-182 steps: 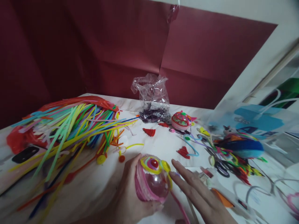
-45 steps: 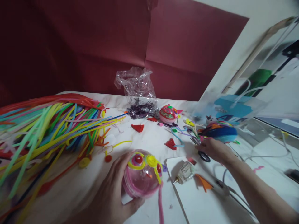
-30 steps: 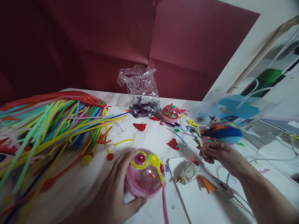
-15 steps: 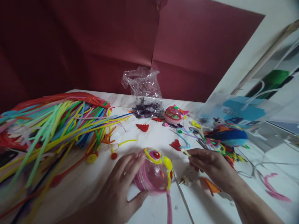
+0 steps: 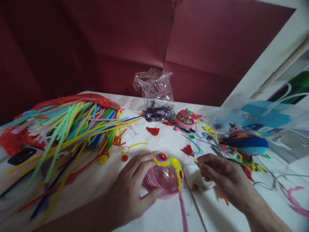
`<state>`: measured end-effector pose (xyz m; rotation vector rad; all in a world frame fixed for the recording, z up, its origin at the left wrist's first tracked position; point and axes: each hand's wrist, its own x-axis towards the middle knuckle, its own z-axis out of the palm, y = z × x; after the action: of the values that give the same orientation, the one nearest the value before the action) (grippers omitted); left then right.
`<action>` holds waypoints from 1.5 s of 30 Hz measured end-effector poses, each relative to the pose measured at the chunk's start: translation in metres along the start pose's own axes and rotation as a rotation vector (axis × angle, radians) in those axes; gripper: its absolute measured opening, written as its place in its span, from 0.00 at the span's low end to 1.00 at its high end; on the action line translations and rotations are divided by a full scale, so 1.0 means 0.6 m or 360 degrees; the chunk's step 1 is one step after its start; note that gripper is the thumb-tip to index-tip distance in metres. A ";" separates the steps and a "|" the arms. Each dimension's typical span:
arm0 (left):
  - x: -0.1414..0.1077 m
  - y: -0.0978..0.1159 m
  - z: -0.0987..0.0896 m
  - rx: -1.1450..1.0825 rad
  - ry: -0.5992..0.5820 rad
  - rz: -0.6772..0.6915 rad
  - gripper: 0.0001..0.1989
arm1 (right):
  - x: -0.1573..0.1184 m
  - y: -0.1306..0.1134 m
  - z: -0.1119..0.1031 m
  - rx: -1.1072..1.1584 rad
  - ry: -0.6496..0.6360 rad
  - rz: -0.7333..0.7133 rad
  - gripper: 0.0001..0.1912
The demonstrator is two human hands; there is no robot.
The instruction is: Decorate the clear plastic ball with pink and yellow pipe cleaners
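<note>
My left hand (image 5: 131, 188) is wrapped around the side of a clear and pink plastic ball (image 5: 164, 180), thumb below and fingers above. Yellow pipe cleaner outlines the ball's round eyes with red centres, a yellow coil sits between them, and a pink pipe cleaner (image 5: 183, 212) trails from its lower right. To the right of the ball, my right hand (image 5: 217, 174) pinches a short pale-yellow piece of pipe cleaner (image 5: 194, 159) between thumb and forefinger. Beneath that hand lies a pale, partly hidden object (image 5: 205, 183), too blurred to name.
Many loose pipe cleaners (image 5: 65, 129) spread over the left, beside a phone (image 5: 21, 155). At the back stand a clear plastic bag (image 5: 156, 87) and a second decorated pink ball (image 5: 185, 119). Red ridged pieces (image 5: 152, 130) lie mid-table; a blue ball (image 5: 251, 143) rests at right.
The whole scene has shifted rightward as the camera turned slightly left. Both hands keep their holds, with the ball and the pale-yellow piece in nearly the same relation.
</note>
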<state>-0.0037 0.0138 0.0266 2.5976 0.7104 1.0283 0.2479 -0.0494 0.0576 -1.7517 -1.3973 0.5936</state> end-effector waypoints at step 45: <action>0.044 0.025 -0.014 0.0223 0.0157 0.0130 0.12 | -0.023 -0.084 0.061 -0.0475 -0.0007 -0.0903 0.09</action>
<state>0.0122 0.0156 0.0536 2.7313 0.7298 1.1775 0.1867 -0.0485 0.0762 -1.4594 -1.9568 0.0818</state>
